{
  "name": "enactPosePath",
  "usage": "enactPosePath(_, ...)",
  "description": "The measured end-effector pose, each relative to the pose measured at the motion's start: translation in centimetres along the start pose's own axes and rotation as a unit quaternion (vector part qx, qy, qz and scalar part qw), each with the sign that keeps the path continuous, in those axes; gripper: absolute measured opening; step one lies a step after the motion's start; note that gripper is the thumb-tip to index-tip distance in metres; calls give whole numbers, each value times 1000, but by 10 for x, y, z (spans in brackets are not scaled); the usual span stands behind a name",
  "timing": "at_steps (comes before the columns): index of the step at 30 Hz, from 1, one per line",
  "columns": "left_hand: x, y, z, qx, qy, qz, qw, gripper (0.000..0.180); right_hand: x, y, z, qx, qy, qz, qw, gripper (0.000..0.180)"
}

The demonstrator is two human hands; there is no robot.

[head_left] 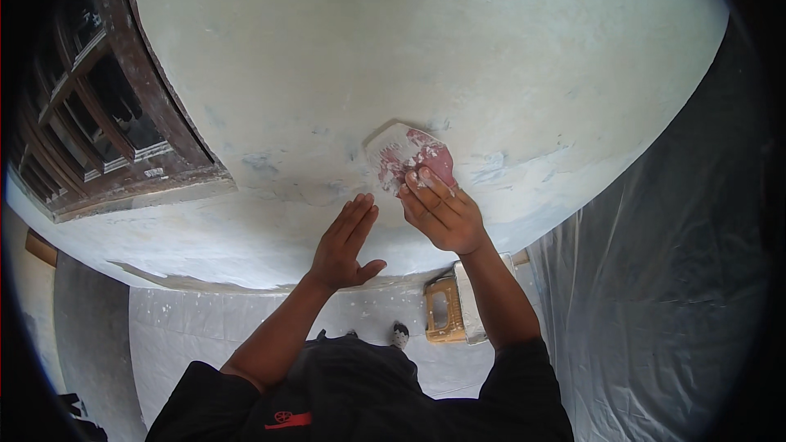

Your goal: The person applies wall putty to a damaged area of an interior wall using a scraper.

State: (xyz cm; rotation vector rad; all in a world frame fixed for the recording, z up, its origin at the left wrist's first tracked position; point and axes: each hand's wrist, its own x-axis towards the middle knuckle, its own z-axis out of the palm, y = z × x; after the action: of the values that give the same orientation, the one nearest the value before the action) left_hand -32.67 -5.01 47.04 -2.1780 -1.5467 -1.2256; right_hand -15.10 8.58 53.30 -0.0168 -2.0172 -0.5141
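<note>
My right hand [449, 217] grips a putty spreader [415, 155], a flat pinkish-red blade with a pale edge, smeared with white filler. Its broad end points up and lies against the off-white wall [426, 49]. My fingers press over its lower part, and the thumb is hidden. Lower and to the left, my left hand [345, 245] holds nothing. Its fingers are stretched upward, close to or touching the wall, with the thumb out to the side. Bluish-grey patches and rough streaks mark the wall around the spreader.
A dark wooden window frame [184, 133] with panes is at the upper left. Translucent plastic sheeting [655, 303] hangs along the right. Below stands a yellow-brown plastic stool [434, 331], beside a pale object partly behind my right arm. Grey sheeting [188, 336] with white specks covers the floor.
</note>
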Motion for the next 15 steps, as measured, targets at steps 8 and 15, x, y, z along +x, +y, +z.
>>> enactPosePath(8, -4, 2, 4, 8, 19, -21, 1000, 73, -36, 9, -37, -6, -27, 7, 1000, 22)
enactPosePath(15, 3, 1, 11, 18, 30, -32, 999, 72, 6, -6, -49, 345, 289, 374, 811, 20)
